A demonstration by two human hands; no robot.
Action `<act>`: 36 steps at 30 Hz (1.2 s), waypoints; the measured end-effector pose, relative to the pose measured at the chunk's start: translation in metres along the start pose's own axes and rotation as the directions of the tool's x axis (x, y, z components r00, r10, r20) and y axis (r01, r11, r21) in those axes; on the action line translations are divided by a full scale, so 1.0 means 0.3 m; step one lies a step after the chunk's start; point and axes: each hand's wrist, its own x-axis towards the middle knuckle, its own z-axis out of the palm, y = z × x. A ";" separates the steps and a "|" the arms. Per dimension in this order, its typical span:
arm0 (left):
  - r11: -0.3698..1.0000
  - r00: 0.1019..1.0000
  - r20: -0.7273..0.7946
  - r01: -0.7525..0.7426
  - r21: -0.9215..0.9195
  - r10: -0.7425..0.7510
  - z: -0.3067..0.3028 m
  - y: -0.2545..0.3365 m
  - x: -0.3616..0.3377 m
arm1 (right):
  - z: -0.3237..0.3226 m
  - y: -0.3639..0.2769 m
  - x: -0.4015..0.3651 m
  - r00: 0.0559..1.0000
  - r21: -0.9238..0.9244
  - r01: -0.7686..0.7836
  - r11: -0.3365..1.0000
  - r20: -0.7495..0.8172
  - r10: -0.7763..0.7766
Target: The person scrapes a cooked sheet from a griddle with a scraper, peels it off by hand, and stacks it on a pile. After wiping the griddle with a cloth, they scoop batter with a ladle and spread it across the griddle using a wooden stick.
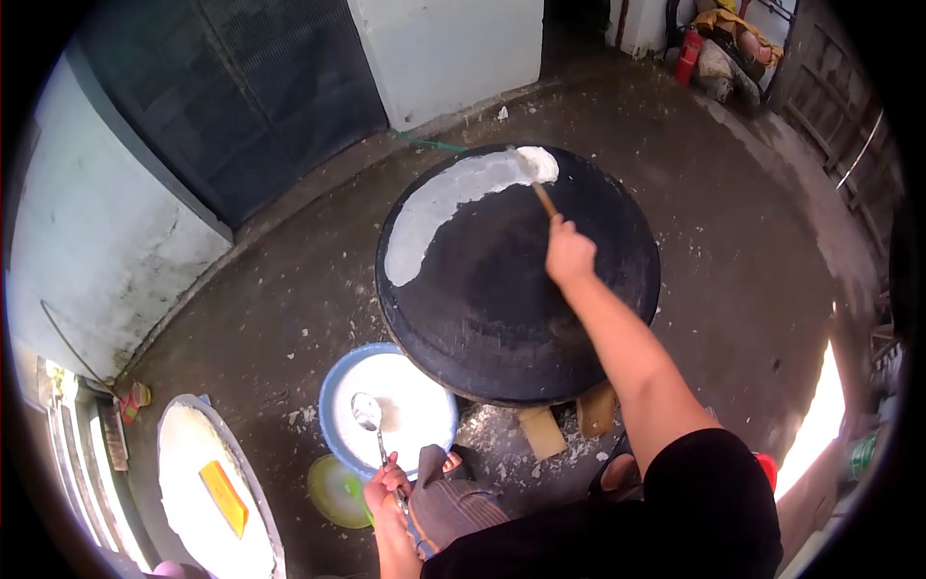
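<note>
My right hand is closed around the wooden handle of a spreader, whose head is blurred at the batter. A wide black round griddle lies beneath it. White batter forms a curved band along the griddle's left and far edge, with a thicker blob beside the spreader's head. My left hand grips the handle of a metal ladle. The ladle's bowl is over a blue basin filled with white batter, close to the griddle's near left edge.
A green bowl sits partly under the basin. At the left, a round tray carries a white layer with a yellow flat piece on it. Tan blocks and white scraps lie by the griddle. A red cylinder stands far right.
</note>
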 end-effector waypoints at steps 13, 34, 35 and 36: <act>0.985 0.988 0.013 -0.152 0.082 0.151 0.170 0.005 -0.141 | -0.025 0.467 -0.157 0.958 0.901 -0.281 0.331 0.243 0.152; 0.958 0.982 0.131 -0.162 0.237 0.133 0.233 -0.173 -0.181 | 0.106 0.521 -0.013 0.952 0.825 -0.298 0.479 0.219 0.214; 0.954 0.980 0.129 -0.177 0.242 0.149 0.234 -0.173 -0.186 | 0.124 0.485 -0.016 0.945 0.830 -0.326 0.452 0.270 0.186; 0.950 0.978 0.133 -0.191 0.248 0.162 0.245 -0.179 -0.184 | 0.126 0.441 -0.014 0.936 0.834 -0.351 0.425 0.314 0.158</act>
